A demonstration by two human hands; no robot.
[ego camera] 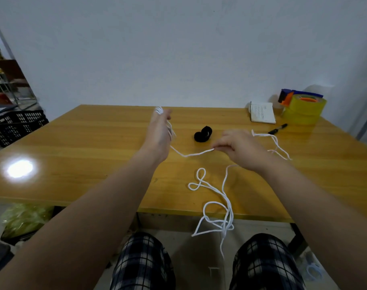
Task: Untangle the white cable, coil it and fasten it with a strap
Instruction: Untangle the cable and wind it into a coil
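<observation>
The white cable [216, 191] runs in loose loops over the wooden table [84, 143] and hangs tangled past the front edge above my knees. My left hand [159, 132] is raised palm-in, with a few turns of cable wound around its fingertips. A slack span leads from it to my right hand [239, 149], which pinches the cable between thumb and fingers. More cable lies to the right of that hand. A black strap [203, 133], curled up, rests on the table between and beyond my hands.
At the back right stand a small white booklet [262, 112], stacked yellow tape rolls [305, 110] and a black marker [277, 129]. A black crate [17, 126] sits on the floor left of the table. A glare spot lies on the table's left part.
</observation>
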